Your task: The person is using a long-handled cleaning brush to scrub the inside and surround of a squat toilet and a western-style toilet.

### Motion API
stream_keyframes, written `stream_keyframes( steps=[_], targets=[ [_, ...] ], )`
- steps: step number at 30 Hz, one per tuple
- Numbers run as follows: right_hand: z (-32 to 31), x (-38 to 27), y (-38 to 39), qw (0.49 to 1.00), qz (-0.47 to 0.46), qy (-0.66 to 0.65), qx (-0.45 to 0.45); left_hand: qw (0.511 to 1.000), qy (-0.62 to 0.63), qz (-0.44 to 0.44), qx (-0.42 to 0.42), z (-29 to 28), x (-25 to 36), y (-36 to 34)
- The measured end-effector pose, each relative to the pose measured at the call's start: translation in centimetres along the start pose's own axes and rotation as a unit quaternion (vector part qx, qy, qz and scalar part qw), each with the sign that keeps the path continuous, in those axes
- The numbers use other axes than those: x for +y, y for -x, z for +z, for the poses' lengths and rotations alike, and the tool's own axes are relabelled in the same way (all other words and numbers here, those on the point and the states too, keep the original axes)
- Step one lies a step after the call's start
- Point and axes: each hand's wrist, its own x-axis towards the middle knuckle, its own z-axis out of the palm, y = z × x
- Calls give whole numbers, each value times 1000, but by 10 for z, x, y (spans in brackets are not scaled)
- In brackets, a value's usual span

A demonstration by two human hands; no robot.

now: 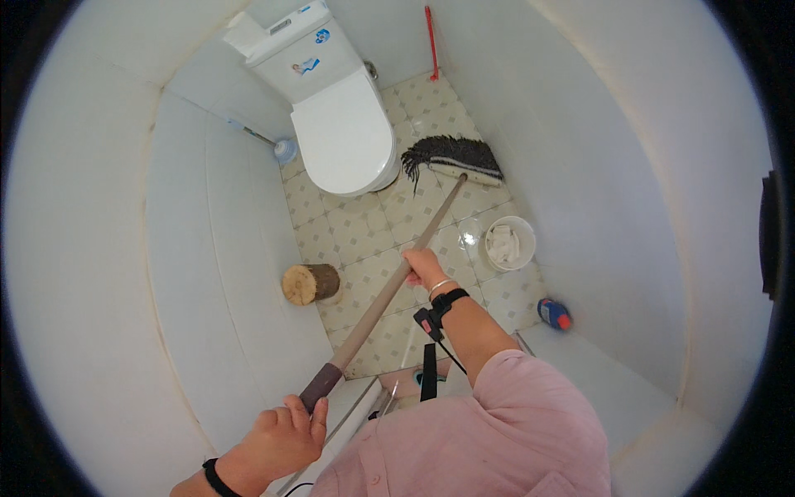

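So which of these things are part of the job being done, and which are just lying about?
Seemingly part of the job: mop, held by left hand and right hand; tiled floor under its head.
Seemingly just there: white bin, paper inside; log; blue bottle; toilet brush; red stick; toilet.

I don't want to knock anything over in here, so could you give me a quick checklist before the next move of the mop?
1. Left grip on the dark upper end of the pole: ok.
2. Right grip closed around the pole farther down: ok.
3. Mop head down on the floor: ok.
4. Bucket apart from the mop head: ok, a strip of tile shows between them.
5. Fringe off the toilet base: cannot tell, its left end comes very near.
6. Floor dry: cannot tell, the bright patch may be water or glare.
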Motion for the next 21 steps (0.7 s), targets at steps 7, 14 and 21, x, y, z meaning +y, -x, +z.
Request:
stream_keyframes(
  steps=[7,14,21],
  targets=[
    [13,71,39,996,59,14,-64,998,-56,4,-26,13,47,57],
    [67,152,107,979,84,47,-179,992,-80,-59,-83,9,98,153],
    [121,204,171,957,140,80,-239,985,-29,-156,-68,-17,116,224]
  ],
)
